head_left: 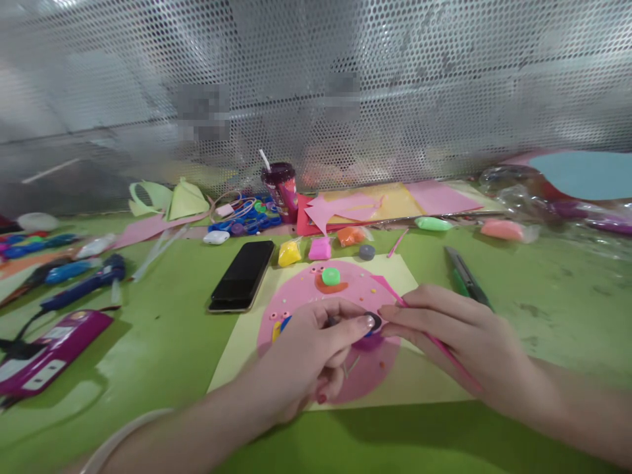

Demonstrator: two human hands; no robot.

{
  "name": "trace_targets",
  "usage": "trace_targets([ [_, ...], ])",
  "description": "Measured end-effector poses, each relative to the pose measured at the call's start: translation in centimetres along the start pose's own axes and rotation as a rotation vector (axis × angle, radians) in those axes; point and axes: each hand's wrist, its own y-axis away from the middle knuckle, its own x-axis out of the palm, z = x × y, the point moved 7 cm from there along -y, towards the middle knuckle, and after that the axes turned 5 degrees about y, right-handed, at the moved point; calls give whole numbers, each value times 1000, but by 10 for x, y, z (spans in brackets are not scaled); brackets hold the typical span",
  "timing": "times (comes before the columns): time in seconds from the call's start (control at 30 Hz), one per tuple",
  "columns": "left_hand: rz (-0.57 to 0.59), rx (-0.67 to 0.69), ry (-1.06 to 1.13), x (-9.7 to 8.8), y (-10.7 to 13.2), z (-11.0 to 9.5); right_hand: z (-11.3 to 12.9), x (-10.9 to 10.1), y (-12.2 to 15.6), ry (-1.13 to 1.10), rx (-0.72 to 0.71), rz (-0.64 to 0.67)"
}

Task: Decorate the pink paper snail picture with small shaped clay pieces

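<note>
Over a pink paper circle (291,289), my left hand (316,339) pinches a small dark disc of modelling clay (376,320) between thumb and finger. A bit of blue shows just under the disc; I cannot tell what it belongs to. My right hand (459,336) is closed around a thin pink stick tool (451,355), its fingertips at the disc's right edge. The circle lies on a pale yellow sheet (409,388) and carries small clay shapes, among them a green blob (330,276) above an orange curved strip (330,288). My left hand covers part of the circle.
Behind the sheet sit clay lumps in yellow (289,253), pink (320,249) and orange (349,237). A phone (243,276) lies left, a utility knife (467,280) right. A lidded cup (281,191) stands by the perforated metal wall (316,79). A glue gun (89,283) rests far left.
</note>
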Motion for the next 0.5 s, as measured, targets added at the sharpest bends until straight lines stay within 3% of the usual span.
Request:
trace_targets([
  [0.2, 15, 10, 28, 2, 2, 2, -2, 7, 8, -47, 46, 25],
  [0.37, 22, 28, 23, 1, 1, 0, 3, 0, 1, -4, 39, -20],
  [0.5, 14, 26, -32, -1, 1, -1, -8, -1, -11, -163, 194, 12],
])
